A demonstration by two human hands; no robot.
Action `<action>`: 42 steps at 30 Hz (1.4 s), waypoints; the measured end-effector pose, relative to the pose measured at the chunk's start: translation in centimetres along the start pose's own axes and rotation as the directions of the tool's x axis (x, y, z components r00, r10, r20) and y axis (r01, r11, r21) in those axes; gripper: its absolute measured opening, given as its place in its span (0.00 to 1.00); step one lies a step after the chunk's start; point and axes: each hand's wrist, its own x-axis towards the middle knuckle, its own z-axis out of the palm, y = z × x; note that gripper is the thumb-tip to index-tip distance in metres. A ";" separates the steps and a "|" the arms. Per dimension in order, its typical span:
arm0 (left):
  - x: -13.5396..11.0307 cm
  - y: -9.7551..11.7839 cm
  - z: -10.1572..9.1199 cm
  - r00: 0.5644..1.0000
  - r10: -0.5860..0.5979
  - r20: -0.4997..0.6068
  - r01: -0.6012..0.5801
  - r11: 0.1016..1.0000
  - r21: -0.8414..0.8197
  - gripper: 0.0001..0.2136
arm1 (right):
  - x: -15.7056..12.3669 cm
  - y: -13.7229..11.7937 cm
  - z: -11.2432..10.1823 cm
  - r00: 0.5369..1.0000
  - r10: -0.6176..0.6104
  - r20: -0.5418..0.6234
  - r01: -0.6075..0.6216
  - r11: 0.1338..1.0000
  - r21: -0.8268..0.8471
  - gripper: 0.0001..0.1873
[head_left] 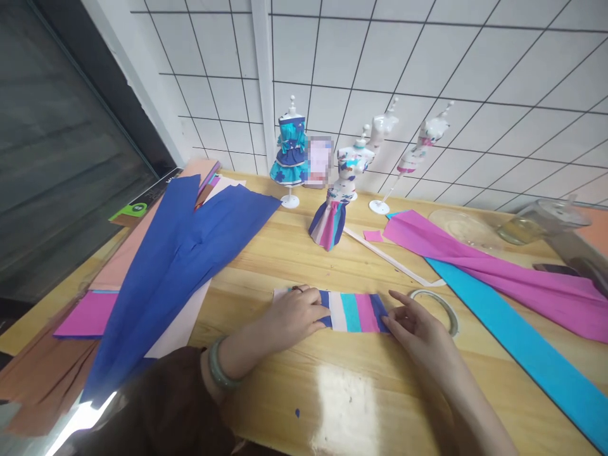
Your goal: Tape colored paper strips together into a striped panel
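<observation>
A short strip of crepe paper point(350, 311), striped in blue, pale pink, teal and magenta, lies flat on the wooden table. My left hand point(297, 316) is closed over its left part, fingers bent and pressed together on the paper, hiding some stripes. At the strip's right end, my right hand point(418, 329) has a thumb and finger at the blue edge, with the index finger raised apart. A roll of tape point(451, 313) lies just behind the right hand. Beyond the strip stands a mannequin point(349, 171) wearing a skirt point(329, 225) of similar stripes.
Blue crepe paper point(190, 244) covers stacked sheets on the left. Magenta paper point(494, 266) and a teal length point(517, 351) stretch across the right. A dressed mannequin point(291, 145) and a tilted one point(422, 142) stand near the tiled wall, with a glass cup point(536, 221) farther right.
</observation>
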 end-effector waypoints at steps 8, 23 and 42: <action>-0.1 -0.1 0.3 0.998 0.049 -0.025 -0.049 0.999 0.013 0.09 | 0.0 0.4 0.2 1.000 -0.004 0.026 0.003 1.000 0.022 0.31; -0.4 0.9 0.4 0.997 0.079 0.003 -0.078 0.966 0.246 0.11 | -0.2 -0.8 0.0 0.997 0.001 -0.074 -0.007 0.997 -0.078 0.27; 0.0 0.2 0.7 0.986 0.145 -0.084 -0.129 0.976 0.177 0.08 | -0.2 -0.9 0.3 0.995 -0.013 -0.099 0.011 1.000 -0.022 0.27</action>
